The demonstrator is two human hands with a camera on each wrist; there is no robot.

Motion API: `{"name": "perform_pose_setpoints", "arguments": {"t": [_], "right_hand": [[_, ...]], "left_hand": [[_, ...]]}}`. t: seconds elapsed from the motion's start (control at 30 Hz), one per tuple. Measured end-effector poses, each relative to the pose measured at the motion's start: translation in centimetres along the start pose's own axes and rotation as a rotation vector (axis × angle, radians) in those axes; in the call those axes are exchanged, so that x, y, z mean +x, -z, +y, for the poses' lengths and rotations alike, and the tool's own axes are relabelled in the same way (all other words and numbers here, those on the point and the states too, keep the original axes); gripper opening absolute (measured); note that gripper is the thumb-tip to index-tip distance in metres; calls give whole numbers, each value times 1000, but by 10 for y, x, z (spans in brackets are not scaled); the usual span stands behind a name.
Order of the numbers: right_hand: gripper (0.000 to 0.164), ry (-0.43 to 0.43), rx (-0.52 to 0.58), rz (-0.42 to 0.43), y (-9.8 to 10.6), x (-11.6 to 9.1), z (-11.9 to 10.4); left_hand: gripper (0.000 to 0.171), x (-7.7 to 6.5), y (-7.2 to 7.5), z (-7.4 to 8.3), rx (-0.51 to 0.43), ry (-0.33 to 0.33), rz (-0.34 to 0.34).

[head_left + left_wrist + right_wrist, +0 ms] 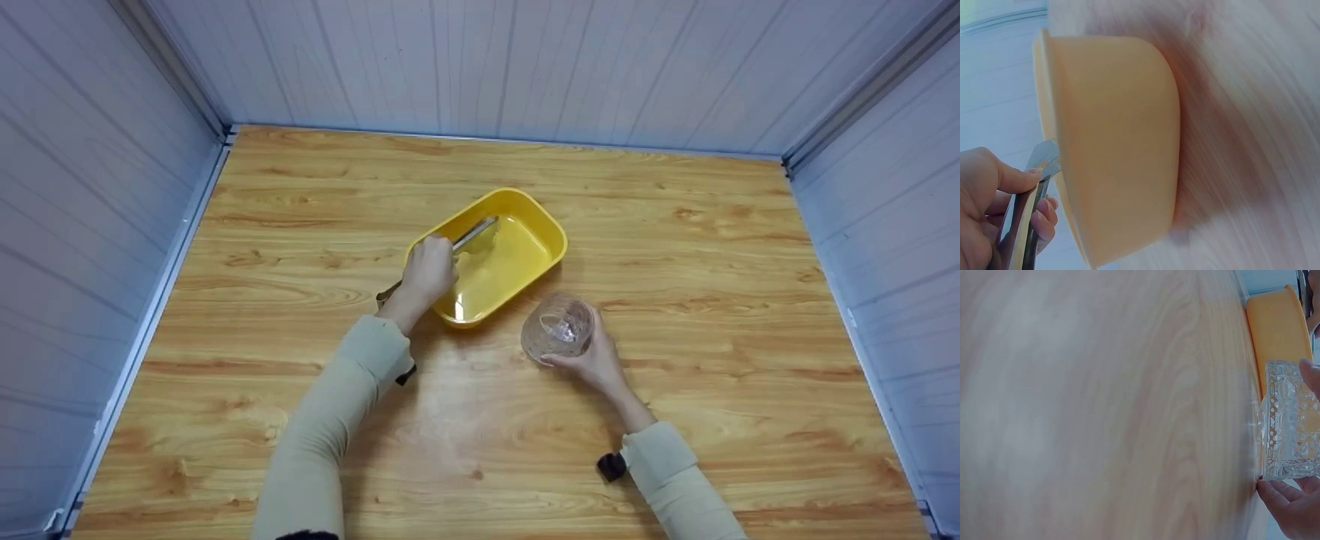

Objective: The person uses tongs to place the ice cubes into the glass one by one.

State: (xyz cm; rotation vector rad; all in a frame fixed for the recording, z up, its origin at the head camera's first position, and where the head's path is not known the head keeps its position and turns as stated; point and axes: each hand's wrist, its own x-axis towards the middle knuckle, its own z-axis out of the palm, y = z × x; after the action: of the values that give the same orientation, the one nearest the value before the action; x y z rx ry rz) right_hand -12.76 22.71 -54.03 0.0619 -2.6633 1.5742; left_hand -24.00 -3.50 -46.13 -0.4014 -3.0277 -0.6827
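Observation:
My left hand [431, 270] grips a pair of metal tongs [474, 234] over the near left end of a yellow plastic tub [551, 225]. The tongs' tips reach down inside the tub, and a pale, shiny patch shows beneath them. In the left wrist view the thumb presses one arm of the tongs [1023, 216], with fingers curled around the other side; the tub's wall [1123, 135] hides the tips. My right hand [600, 364] holds a clear patterned glass [551, 330] by its side, thumb and fingers spread around it. The glass [1286, 422] stands upright close to the tub's near right side.
A wood-grain tabletop [712, 300] lies under everything. Pale panelled walls [480, 67] enclose it at the back, left and right. Dark wrist devices [612, 466] sit at both of the person's cuffs.

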Motion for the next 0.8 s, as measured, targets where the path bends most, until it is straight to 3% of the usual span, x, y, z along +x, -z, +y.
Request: {"name": "perform_pose_setpoints", "arguments": {"t": [0.3,0.47,0.63,0.8], "right_hand": [[100,-2,0,4,-1,0,0],[96,-17,8,3,2,-4,-23],[98,-13,7,0,0,0,-5],[99,0,13,-5,-1,1,1]], "left_hand": [[16,-15,3,12,-56,-62,10],[18,-26,3,21,-76,-125,43],[13,-36,3,29,-96,-183,84],[15,-47,5,37,-137,-202,69]]}}
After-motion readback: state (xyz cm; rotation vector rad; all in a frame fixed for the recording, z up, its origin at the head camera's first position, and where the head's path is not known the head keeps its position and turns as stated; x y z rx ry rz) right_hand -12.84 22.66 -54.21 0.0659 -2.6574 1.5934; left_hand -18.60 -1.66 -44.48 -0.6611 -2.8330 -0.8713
